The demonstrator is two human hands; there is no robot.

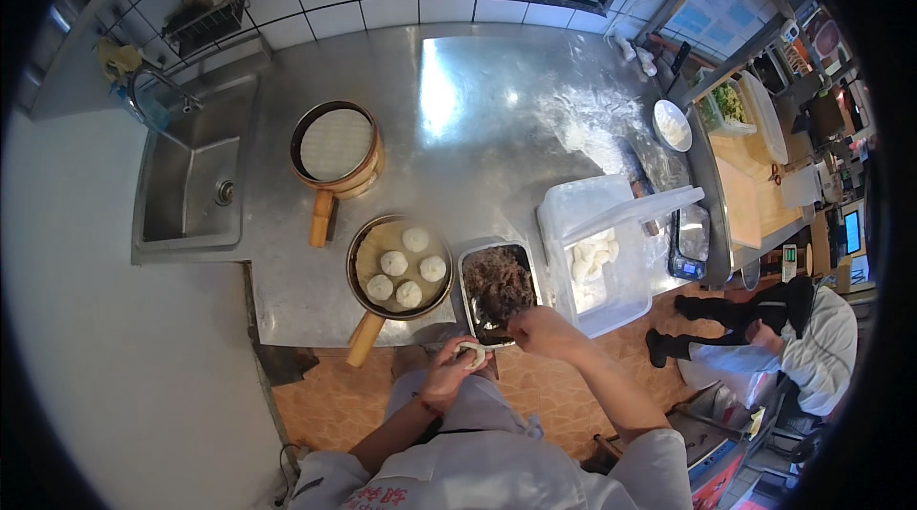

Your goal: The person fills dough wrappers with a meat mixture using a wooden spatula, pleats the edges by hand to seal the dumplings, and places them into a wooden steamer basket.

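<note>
My left hand (445,375) cups a round dough wrapper (471,352) just off the table's front edge. My right hand (546,331) is at the near right corner of a metal tray (464,293) of dark minced filling (498,281), its fingers curled. Whatever those fingers may grip is hidden. Left of the tray, a steamer pan (351,288) with a wooden handle holds several pleated white buns (394,263) on a liner. To the tray's right, a translucent plastic bin (616,313) with its lid (630,213) askew contains pieces of white dough (593,256).
A second handled steamer (369,177), lined but without buns, stands farther back near the sink (190,188). Flour (594,123) dusts the steel table (473,173). At the right are a white bowl (672,125), a digital scale (689,245) and another person (817,352).
</note>
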